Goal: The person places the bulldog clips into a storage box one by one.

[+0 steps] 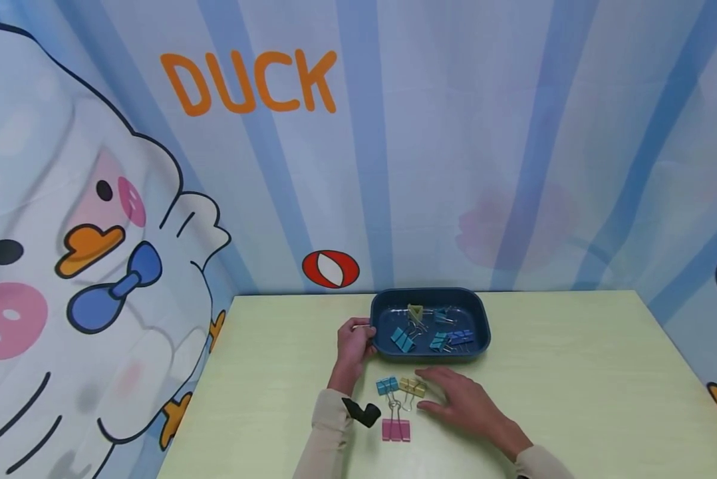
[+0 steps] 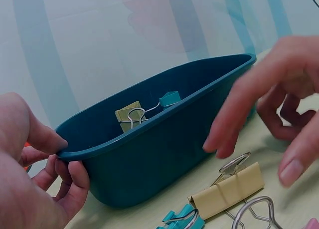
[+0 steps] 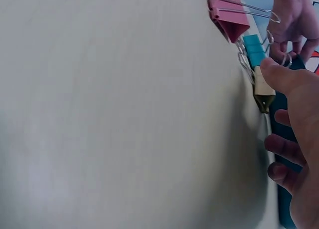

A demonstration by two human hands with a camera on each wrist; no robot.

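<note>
My left hand pinches the rim of a dark blue plastic tray at its left end, thumb on top and fingers curled beneath. Beside the yellow binder clip, my right hand hovers with fingers spread and nothing between them. To the left of that clip lies a light blue binder clip. Closer to the person is a pink binder clip, its wire handles pointing at the other two. Inside the tray sit several clips, among them a yellow one and teal ones.
The tray stands near the back edge of the pale yellow table. Behind it hangs a blue striped curtain with a duck print. A dark pipe-shaped mark overlaps the left sleeve in the head view.
</note>
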